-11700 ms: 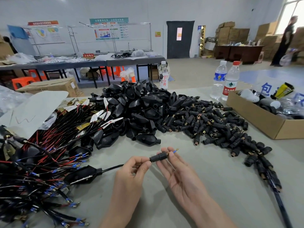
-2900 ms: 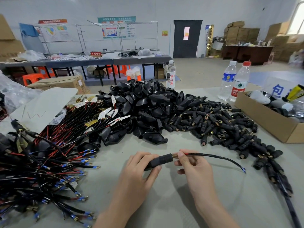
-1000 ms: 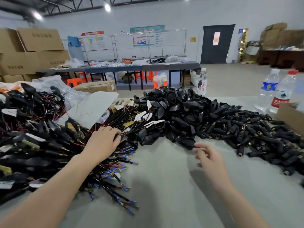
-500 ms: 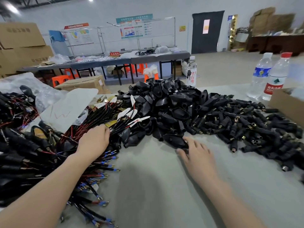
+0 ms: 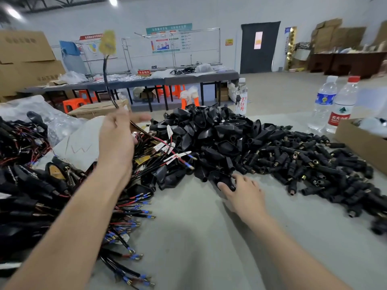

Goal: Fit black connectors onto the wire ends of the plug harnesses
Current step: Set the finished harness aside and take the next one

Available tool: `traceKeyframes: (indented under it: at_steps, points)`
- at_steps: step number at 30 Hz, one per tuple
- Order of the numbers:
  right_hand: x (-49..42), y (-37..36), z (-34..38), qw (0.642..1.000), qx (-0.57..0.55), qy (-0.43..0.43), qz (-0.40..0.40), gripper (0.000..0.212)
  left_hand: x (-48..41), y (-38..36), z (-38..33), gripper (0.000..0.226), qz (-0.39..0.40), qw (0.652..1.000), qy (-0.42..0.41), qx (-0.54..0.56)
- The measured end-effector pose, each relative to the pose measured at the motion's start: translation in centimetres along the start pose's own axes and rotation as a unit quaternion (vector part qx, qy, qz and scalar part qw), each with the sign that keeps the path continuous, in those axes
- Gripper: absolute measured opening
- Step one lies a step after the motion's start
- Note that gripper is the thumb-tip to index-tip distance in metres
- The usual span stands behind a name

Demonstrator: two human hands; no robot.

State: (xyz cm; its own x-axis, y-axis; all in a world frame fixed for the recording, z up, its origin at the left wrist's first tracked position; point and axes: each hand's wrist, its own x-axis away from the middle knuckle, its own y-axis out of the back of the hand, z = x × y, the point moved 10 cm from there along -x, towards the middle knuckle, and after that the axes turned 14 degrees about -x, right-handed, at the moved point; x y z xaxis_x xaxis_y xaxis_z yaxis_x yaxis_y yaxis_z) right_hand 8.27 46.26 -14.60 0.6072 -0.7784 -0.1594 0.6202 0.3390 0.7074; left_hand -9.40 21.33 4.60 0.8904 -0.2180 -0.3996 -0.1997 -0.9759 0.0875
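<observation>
**Harness up, right hand at the pile**

The harness (image 5: 105,80) I'm working hangs from my left hand (image 5: 118,141), upper left of the frame. The fingers are closed on its wire, and its yellow tag (image 5: 107,42) swings blurred above. The wire ends (image 5: 189,164) trail down to frame centre, lying across the heap of tagged leads.

My right hand (image 5: 246,194) sits lower centre. Its fingers (image 5: 240,178) lie over a black shell (image 5: 219,177) at the heap's near edge; I cannot tell whether they grip it. The small barrel connectors (image 5: 293,162) lie further right on the bench (image 5: 199,243).

My worries:
- Pulling higher could snag the trailing ends on neighbouring leads and drag several from the harness pile (image 5: 31,189).
- I could also lift the wrong part, since shells and connectors overlap where they meet.
</observation>
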Motion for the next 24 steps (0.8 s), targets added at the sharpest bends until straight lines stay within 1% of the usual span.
traceKeyframes:
  at_steps: [2,3,5,7,9,10,11,13,15,17,20,22,24]
  points:
    - [-0.6,-0.5,0.5,1.000,-0.011,-0.008,0.018,0.054,3.0,-1.4,2.9,0.021,0.030,0.994,0.059,0.081]
    - [-0.7,-0.6,0.7,0.999,-0.023,-0.007,0.026,0.047,4.5,-1.9,4.5,0.021,0.033,0.989,0.087,0.115]
    - [-0.6,-0.4,0.8,0.997,-0.071,-0.007,0.040,0.031,7.4,-2.3,7.3,0.020,0.021,0.976,0.134,0.170]
    - [0.1,-0.1,0.5,0.990,-0.128,-0.009,0.063,0.023,9.9,-2.7,9.6,0.019,0.011,0.956,0.175,0.234]
    - [1.2,0.8,-0.1,0.983,-0.168,-0.014,0.072,0.015,12.1,-3.2,11.1,0.018,0.008,0.943,0.199,0.266]
    - [1.9,1.5,-0.5,0.980,-0.187,-0.016,0.064,0.011,12.9,-3.6,11.5,0.018,0.008,0.942,0.203,0.267]
    - [2.6,2.3,-0.8,0.977,-0.208,-0.016,0.053,0.011,13.7,-4.0,11.7,0.019,0.009,0.942,0.204,0.265]
    - [4.3,3.2,-1.7,0.960,-0.274,-0.031,0.043,0.017,14.7,-4.8,11.8,0.022,0.017,0.947,0.197,0.254]
    - [6.0,3.4,-2.8,0.933,-0.351,-0.059,0.048,0.020,15.3,-5.7,11.6,0.022,0.037,0.950,0.194,0.240]
    - [7.3,3.8,-3.3,0.906,-0.415,-0.068,0.048,0.018,15.8,-6.3,11.7,0.023,0.052,0.953,0.198,0.222]
    - [8.0,4.6,-3.5,0.876,-0.474,-0.073,0.045,0.021,16.0,-6.0,12.0,0.025,0.038,0.962,0.192,0.190]
    - [8.1,4.4,-3.4,0.847,-0.521,-0.090,0.057,0.023,15.9,-5.7,12.0,0.025,0.033,0.968,0.179,0.175]
    - [8.3,4.0,-3.3,0.820,-0.558,-0.104,0.077,0.024,15.9,-5.8,11.8,0.025,0.044,0.974,0.163,0.152]
